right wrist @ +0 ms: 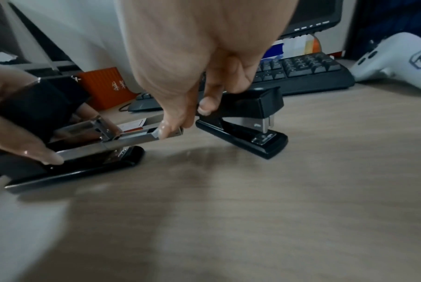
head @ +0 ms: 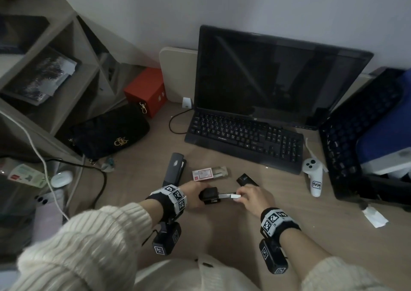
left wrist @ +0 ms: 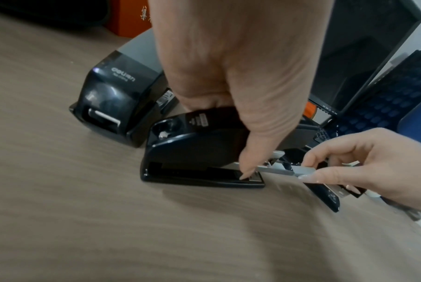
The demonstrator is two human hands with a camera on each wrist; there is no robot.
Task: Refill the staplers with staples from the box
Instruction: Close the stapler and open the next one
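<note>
Nearest me, the left hand [head: 193, 194] is curled over the raised cover of the small black stapler [left wrist: 199, 152], pinning it to the worktop [head: 222, 228]. Just at its 3 o'clock, the right hand [head: 253, 198] pinches a strip of staples [head: 235, 196] between thumb and fingertips, laid at the outer end of the stapler's open metal channel [right wrist: 132, 140].

Risks, as I judge them: if the strip goes in tilted it could jam against the channel walls or snap into pieces. If the left hand slackens, the sprung cover could drop onto the fingers, or the stapler could skid on the smooth worktop.

Just past the right hand, around 1 o'clock, a second black stapler [right wrist: 243, 122] stands closed. At 12 o'clock lies the staple box [head: 203, 174], its inner tray [head: 220, 171] slid out to the right; something pale lies in the tray, probably staples, but I cannot tell how many. At 11 o'clock the large grey stapler [head: 174, 168] rests closed. Farther back are the keyboard [head: 244, 139], the red box [head: 146, 90], whose contents I cannot see, and the monitor [head: 278, 75].
</note>
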